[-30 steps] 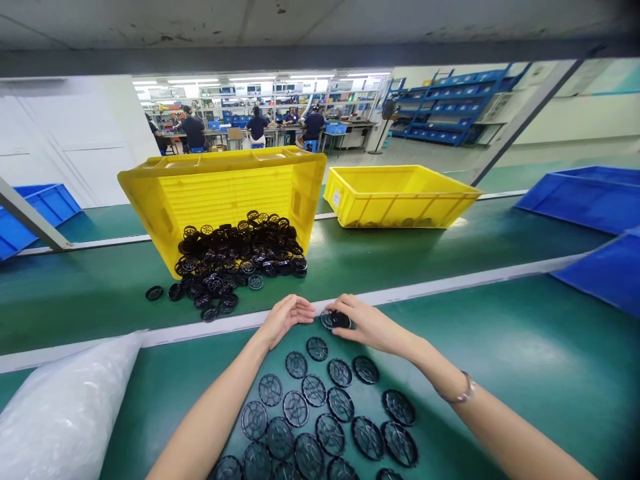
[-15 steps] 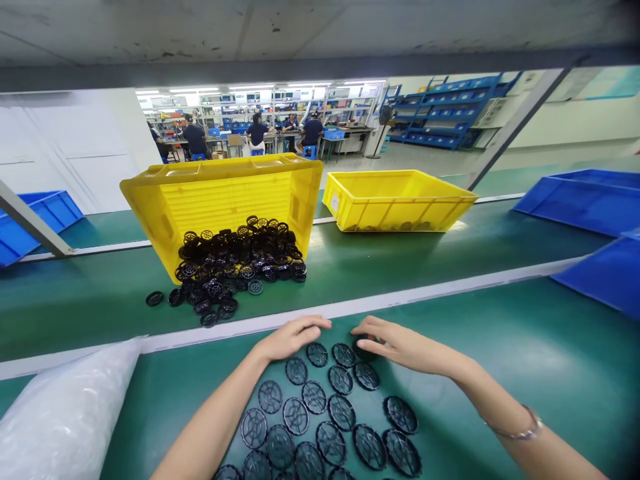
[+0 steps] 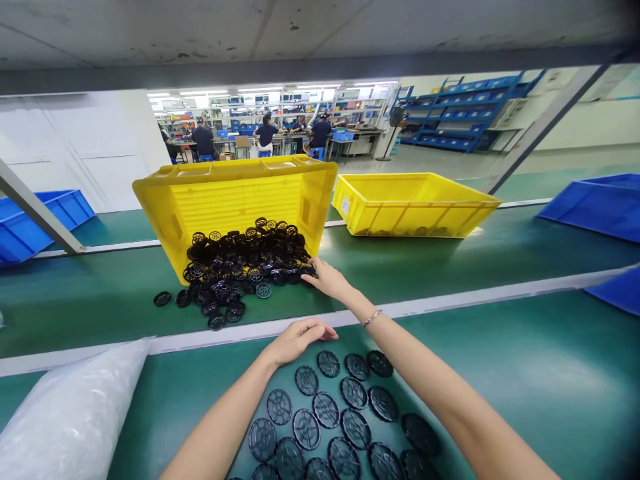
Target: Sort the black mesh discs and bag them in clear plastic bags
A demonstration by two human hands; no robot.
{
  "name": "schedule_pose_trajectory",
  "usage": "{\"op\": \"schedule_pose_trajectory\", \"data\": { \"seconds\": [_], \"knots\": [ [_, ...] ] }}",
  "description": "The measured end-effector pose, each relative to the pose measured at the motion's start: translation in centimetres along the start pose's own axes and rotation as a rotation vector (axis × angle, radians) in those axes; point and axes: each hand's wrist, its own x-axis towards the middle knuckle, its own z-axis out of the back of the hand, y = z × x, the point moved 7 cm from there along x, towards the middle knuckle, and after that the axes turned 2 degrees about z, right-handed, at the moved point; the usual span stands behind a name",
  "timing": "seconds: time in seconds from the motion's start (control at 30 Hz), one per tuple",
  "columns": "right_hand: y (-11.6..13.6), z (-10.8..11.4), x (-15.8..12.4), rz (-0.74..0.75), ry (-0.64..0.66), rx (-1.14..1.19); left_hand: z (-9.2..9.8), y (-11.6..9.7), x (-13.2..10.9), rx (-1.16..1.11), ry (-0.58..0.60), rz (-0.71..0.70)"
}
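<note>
My R hand (image 3: 327,280), fingers spread on black plastic mesh disc pile (image 3: 245,267) by tipped yellow tote (image 3: 235,200): grip, cannot tell. L hand (image 3: 300,340) open at near belt edge (image 3: 200,338), beside laid-out discs (image 3: 325,410).

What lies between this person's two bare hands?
In the head view, a long pale-grey strip and green conveyor belt separate the right hand from the left hand.

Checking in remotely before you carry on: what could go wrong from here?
The right hand is at the edge of the black plastic mesh discs heaped against the tipped yellow crate, so pulling from there might slide the heap across the green belt. The right forearm passes close above the laid-out discs and could nudge them out of place.
</note>
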Motion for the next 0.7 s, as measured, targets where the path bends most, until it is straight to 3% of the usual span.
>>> {"op": "schedule_pose_trajectory", "data": {
  "seconds": [0.1, 0.2, 0.3, 0.47, 0.57, 0.7],
  "knots": [
    [-0.2, -0.8, 0.1, 0.009, -0.016, 0.002, 0.2, 0.6, 0.3, -0.116, -0.006, 0.027],
    [-0.5, 0.1, -1.3, 0.036, -0.058, 0.033, 0.2, 1.1, 0.4, -0.171, -0.008, 0.048],
    [0.0, 1.9, -3.9, 0.097, -0.094, 0.104, 0.6, 1.5, 0.5, -0.265, -0.059, 0.052],
    [3.2, 4.2, -9.7, 0.285, -0.136, 0.316, 1.5, 1.8, 0.6, -0.453, -0.216, 0.056],
    [4.7, 4.0, -12.3, 0.338, -0.093, 0.335, 1.4, 1.6, 0.5, -0.498, -0.203, 0.048],
    [5.1, 3.2, -13.6, 0.325, -0.039, 0.35, 1.2, 1.7, 0.4, -0.478, -0.168, 0.077]
  ]
}}
